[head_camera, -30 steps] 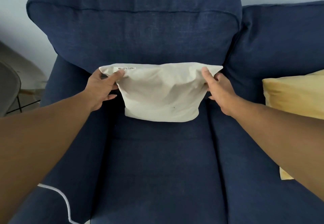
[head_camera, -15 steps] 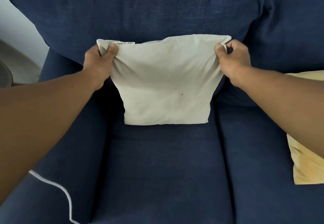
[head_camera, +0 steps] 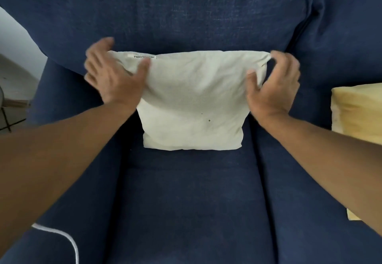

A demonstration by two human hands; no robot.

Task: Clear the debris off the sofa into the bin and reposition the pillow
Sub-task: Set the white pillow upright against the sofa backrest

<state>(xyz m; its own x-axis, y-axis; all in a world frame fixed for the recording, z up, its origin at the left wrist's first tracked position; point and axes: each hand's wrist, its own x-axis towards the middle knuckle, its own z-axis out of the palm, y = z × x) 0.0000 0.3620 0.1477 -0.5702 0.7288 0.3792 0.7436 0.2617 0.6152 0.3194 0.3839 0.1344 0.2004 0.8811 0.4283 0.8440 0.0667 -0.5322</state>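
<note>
A cream pillow (head_camera: 192,102) stands upright on the blue sofa's seat cushion (head_camera: 190,201), leaning on the back cushion (head_camera: 165,15). It has a label strip along its top edge and two small dark specks low on its front. My left hand (head_camera: 115,77) is at the pillow's top left corner, blurred, with fingers spread and the thumb lying over the fabric. At the top right corner my right hand (head_camera: 272,86) has its fingers curled apart around the corner without pinching it. No bin or loose debris is in view.
A yellow pillow (head_camera: 357,110) lies on the seat to the right, partly hidden by my right forearm. A white cable (head_camera: 62,234) loops over the sofa's left arm at the lower left. Floor and a thin dark chair leg (head_camera: 5,117) show at the far left.
Both hands pinched the pillow's top corners and pulled it up straight against the back cushion; now their fingers have come apart and the pillow stands by itself.
</note>
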